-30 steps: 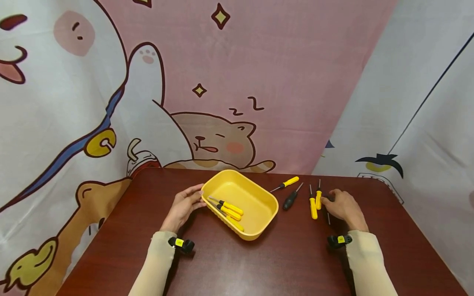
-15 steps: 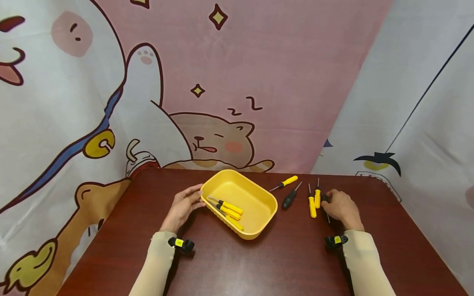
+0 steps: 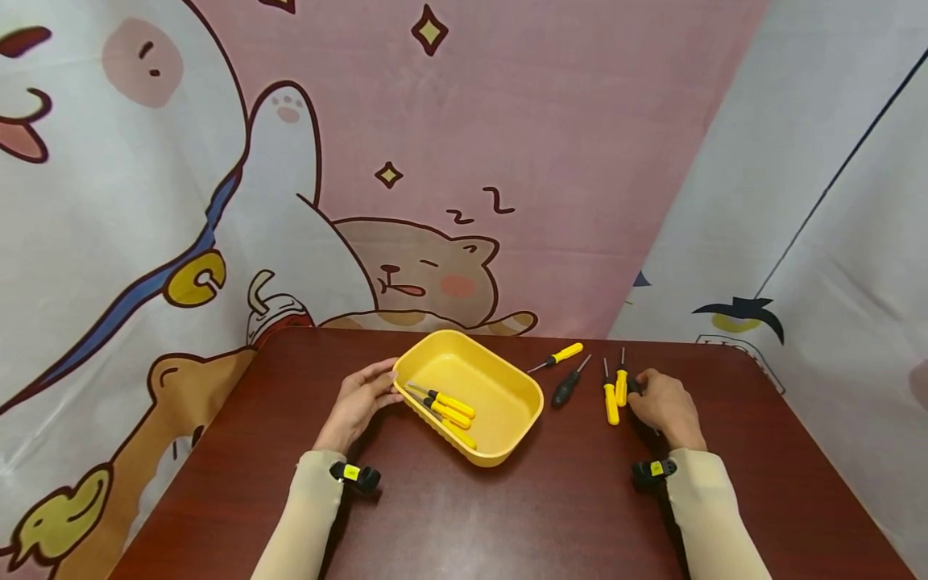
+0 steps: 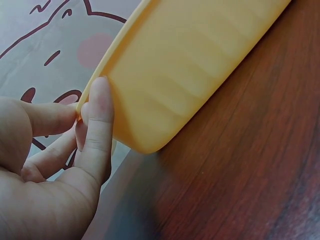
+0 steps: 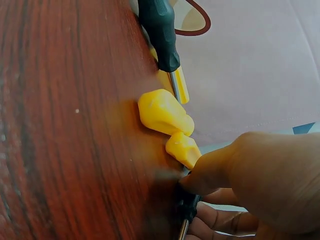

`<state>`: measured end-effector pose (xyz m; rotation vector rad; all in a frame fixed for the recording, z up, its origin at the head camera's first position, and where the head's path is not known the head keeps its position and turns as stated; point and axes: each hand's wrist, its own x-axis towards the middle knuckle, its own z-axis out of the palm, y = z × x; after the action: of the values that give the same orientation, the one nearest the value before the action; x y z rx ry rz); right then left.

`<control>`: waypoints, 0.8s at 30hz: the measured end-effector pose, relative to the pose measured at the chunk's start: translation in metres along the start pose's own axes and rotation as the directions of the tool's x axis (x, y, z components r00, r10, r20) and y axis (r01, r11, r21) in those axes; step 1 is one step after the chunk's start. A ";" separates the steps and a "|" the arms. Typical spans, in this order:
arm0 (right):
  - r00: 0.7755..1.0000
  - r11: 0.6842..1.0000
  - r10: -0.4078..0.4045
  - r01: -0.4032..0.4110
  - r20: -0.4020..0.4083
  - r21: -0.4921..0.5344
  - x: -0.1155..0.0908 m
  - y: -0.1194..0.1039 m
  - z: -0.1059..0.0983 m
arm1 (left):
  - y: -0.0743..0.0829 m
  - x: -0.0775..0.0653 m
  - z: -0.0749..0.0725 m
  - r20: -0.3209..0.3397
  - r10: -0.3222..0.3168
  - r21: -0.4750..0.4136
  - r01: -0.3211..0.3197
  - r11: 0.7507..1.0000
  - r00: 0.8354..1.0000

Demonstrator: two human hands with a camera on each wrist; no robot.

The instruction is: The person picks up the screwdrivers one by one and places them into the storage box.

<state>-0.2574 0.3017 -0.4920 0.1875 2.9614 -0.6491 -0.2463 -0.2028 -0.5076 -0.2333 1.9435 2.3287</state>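
Observation:
My left hand (image 3: pixel 355 407) pinches the left rim of a yellow plastic tray (image 3: pixel 500 403), thumb on one side and fingers on the other, as the left wrist view shows. Several yellow-handled screwdrivers (image 3: pixel 451 412) lie inside the tray on its left side. At the right, my right hand (image 3: pixel 667 407) holds a black-handled screwdriver (image 5: pixel 188 204) between thumb and fingers, close to the table; its shaft points back toward the wrist. Beside that hand two yellow-handled screwdrivers (image 3: pixel 611 405) lie side by side on the table, shafts pointing away.
Between tray and right hand lie another black-handled screwdriver (image 3: pixel 567 391) and a yellow-handled screwdriver (image 3: pixel 568 353) behind it. All rest on a dark red-brown wooden table (image 3: pixel 464 532). A cartoon-printed cloth (image 3: pixel 565 161) hangs behind the table's far edge.
My right hand has shifted slightly left with its fingers at the black-handled screwdriver, whose shaft now hardly shows in the head view. The left hand and tray stay put.

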 end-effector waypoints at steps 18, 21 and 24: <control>1.000 0.998 -0.022 0.023 -0.013 0.062 0.001 0.000 -0.004 | 0.000 0.000 0.000 0.000 0.003 -0.003 -0.003 1.000 1.000; 0.999 0.996 -0.031 0.033 -0.021 0.078 0.000 0.000 -0.005 | 0.000 0.000 0.000 -0.005 0.002 -0.005 -0.002 1.000 1.000; 0.998 0.995 -0.044 0.047 -0.034 0.091 0.000 -0.002 -0.005 | 0.000 0.000 -0.001 -0.008 0.000 -0.004 0.000 1.000 1.000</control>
<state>-0.2581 0.3025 -0.4867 0.1389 2.9769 -0.7960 -0.2460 -0.2033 -0.5081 -0.2440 1.9432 2.3352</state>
